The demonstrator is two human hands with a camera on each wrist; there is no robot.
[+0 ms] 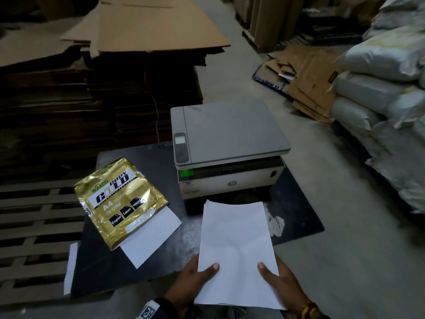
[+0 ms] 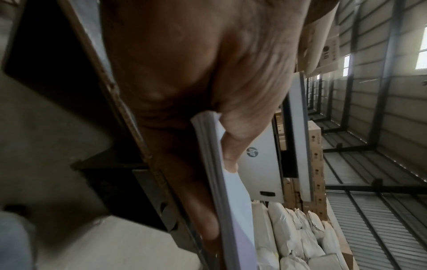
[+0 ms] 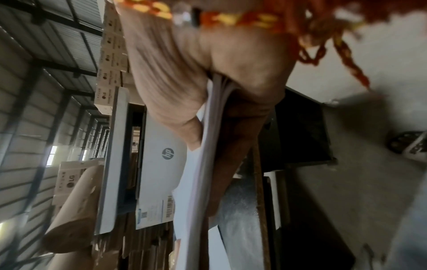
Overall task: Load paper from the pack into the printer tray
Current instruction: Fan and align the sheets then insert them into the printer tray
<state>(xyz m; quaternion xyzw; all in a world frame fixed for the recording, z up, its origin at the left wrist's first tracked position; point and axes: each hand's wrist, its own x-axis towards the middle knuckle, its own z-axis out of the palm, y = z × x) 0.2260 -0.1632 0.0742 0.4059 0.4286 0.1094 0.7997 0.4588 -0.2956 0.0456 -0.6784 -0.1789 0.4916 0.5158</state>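
I hold a thin stack of white paper in both hands, in front of the printer. My left hand grips its near left edge with the thumb on top. My right hand grips the near right edge the same way. The stack's far edge curls up just short of the printer's front. In the wrist views the stack shows edge-on between thumb and fingers, with the printer's front panel behind. The gold paper pack lies left of the printer, white sheets sticking out of it.
The printer and pack sit on a dark board on the floor. Stacked flat cardboard rises behind, a wooden pallet lies to the left and filled white sacks are piled to the right. Another white sheet pokes out at the board's left edge.
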